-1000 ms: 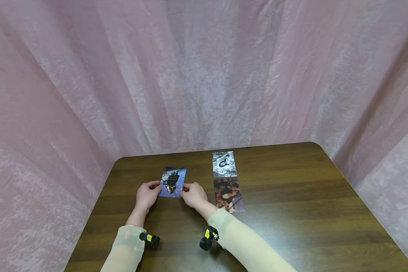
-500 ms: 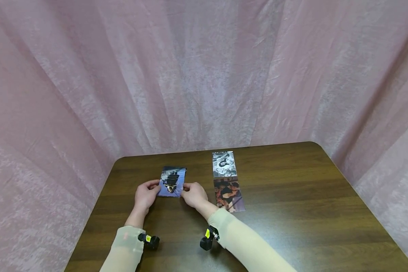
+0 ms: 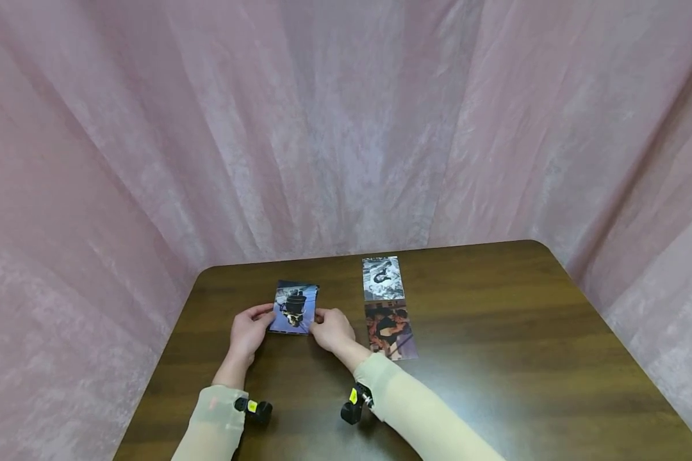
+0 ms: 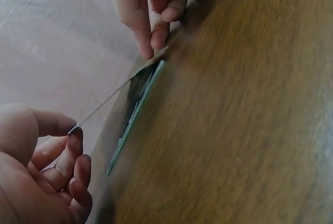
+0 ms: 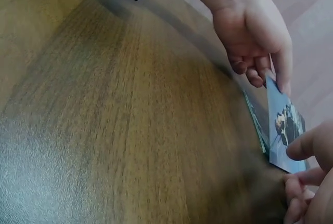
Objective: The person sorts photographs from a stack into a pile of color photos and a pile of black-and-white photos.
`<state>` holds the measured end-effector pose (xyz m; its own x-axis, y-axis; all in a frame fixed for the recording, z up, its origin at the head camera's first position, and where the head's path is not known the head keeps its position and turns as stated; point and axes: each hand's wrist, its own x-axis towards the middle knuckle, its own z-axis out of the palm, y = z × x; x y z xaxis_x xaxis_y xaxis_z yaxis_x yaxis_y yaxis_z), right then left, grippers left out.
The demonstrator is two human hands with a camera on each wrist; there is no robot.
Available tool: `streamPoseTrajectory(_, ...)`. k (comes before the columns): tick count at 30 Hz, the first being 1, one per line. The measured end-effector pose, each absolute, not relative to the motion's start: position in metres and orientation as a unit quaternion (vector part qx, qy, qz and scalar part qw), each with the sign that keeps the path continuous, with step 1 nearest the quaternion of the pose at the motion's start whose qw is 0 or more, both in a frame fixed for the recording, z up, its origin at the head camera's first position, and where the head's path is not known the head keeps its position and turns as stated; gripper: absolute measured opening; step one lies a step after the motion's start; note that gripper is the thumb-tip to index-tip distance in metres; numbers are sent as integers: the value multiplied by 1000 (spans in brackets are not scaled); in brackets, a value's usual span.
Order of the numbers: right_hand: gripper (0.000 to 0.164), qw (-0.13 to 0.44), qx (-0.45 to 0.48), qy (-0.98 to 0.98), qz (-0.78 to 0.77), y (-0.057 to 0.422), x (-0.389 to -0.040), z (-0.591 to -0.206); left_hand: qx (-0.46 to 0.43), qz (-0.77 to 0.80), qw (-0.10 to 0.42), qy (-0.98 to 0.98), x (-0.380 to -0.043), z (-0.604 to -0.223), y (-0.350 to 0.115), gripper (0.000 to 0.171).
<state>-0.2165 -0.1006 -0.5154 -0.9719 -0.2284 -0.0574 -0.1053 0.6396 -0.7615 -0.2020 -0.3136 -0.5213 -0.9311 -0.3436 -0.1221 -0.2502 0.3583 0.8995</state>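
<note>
A picture card [image 3: 295,306] with a dark figure on a blue-violet ground is held between both hands. My left hand [image 3: 249,333] pinches its left edge between thumb and fingers. The right hand [image 3: 331,330] pinches the right edge, with the thumb [image 5: 302,146] lying on the printed face. In the left wrist view the card [image 4: 101,103] appears edge-on and tilted, lifted on the left hand's side. Beneath it, a thin stack with pale green edges [image 4: 136,117] lies on the table; I cannot tell how many cards it has.
Right of the hands, a black-and-white picture card [image 3: 382,279] and a reddish-brown one [image 3: 389,329] lie on the wooden table [image 3: 496,333], one above the other. A pink curtain [image 3: 346,128] hangs behind the table's far edge. Each wrist wears a small black camera [image 3: 259,411].
Both hands keep their grip on the picture card. It shifts only slightly, and a little of a dark edge shows beneath its lower side now.
</note>
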Motion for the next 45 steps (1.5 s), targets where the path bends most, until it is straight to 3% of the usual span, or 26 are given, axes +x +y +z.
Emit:
streamPoseTrajectory(4,34,75,-87,912,-394,-101,-218,-512,178,-561,52,-807,-204,-519,-310,34)
streamPoseTrajectory(12,42,84,-67,871,-480,-93,-218,-513,183,-596,39,-781,-202,-517,-304,36)
streamPoseTrajectory(19,35,41,-61,859,-507,-77,-222,-516,164,-599,38,-783,-201,-516,-289,34)
streamPoseTrajectory(23,33,26,-61,859,-508,-62,-226,-517,150,-575,52,-803,-200,-515,-277,31)
streamPoseTrajectory(32,44,22,-86,860,-503,-15,-227,-516,100,-542,51,-833,-196,-518,-246,27)
streamPoseTrajectory(45,33,-14,-73,878,-473,46,-219,-515,20,-514,40,-857,-189,-520,-196,23)
